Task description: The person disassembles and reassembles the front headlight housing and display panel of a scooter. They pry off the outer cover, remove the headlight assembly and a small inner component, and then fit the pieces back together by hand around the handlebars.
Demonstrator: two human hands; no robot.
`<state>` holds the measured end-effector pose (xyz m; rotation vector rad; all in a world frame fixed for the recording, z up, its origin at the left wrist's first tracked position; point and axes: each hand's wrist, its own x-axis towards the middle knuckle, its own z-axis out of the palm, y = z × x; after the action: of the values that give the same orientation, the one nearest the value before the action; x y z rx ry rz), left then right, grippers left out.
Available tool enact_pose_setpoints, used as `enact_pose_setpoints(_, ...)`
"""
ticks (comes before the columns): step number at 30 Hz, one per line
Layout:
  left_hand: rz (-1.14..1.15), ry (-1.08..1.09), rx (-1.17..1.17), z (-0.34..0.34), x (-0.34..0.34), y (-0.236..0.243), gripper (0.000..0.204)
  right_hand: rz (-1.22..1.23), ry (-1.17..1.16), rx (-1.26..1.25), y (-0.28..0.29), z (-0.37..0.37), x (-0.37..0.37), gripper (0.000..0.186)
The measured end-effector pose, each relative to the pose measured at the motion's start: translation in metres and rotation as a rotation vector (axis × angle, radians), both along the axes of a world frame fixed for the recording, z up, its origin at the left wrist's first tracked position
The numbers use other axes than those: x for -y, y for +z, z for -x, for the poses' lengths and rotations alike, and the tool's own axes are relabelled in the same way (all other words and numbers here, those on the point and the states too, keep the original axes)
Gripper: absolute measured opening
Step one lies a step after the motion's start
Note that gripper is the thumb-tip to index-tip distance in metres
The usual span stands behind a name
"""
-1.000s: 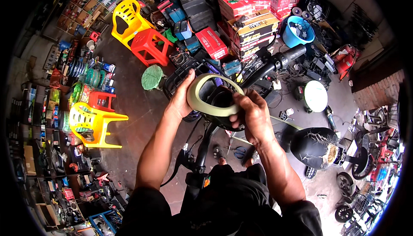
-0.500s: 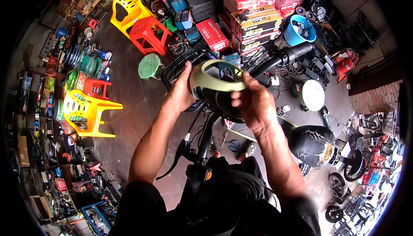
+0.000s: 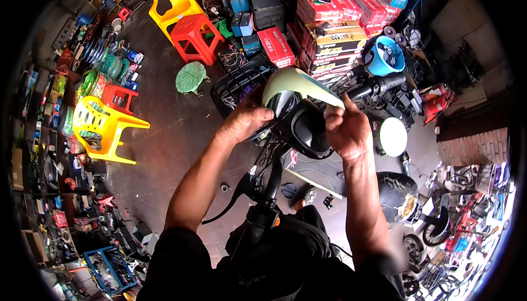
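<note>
A pale green curved plastic cover arches over the front of a bike's handlebar. My left hand is closed at its left end, thumb toward the black part beneath. Its right end is pinched in the fingers of my right hand. Between my hands is a rounded black plastic housing, just below the cover; whether they touch I cannot tell. The handlebar's left grip with its brake lever points toward me, and the right grip lies beyond my right hand. A black wire basket is beyond my left hand.
The cracked black seat is right of my right forearm. Stacked red boxes, a blue bucket and a white-topped round container stand ahead and right. Yellow chairs and a red stool are at left.
The cover has tipped over and moved slightly right, now arching above the black housing with its opening toward me. Both hands still hold it and have turned with it. The view has shifted a little.
</note>
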<state>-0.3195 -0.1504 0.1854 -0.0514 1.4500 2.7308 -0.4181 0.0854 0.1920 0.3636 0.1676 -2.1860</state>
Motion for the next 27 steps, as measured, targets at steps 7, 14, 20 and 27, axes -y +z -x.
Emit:
enact_pose_setpoints(7, -0.029, 0.049, -0.115, -0.011, -0.003, -0.006, 0.095, -0.165, -0.024, -0.072, -0.005, -0.029, -0.030, 0.028)
enact_pose_setpoints(14, -0.067, -0.004, -0.168, -0.014, -0.007, -0.009, 0.095, -0.645, -0.024, -0.330, 0.004, -0.040, -0.032, 0.028)
enact_pose_setpoints(20, -0.116, -0.071, -0.207, -0.023, -0.005, -0.009, 0.104, -1.177, 0.062, -0.745, 0.023, -0.049, -0.024, 0.024)
enact_pose_setpoints(27, -0.020, -0.010, -0.162, -0.021, -0.009, -0.009, 0.103, -1.914, 0.055, -1.861, 0.006, -0.045, -0.033, 0.029)
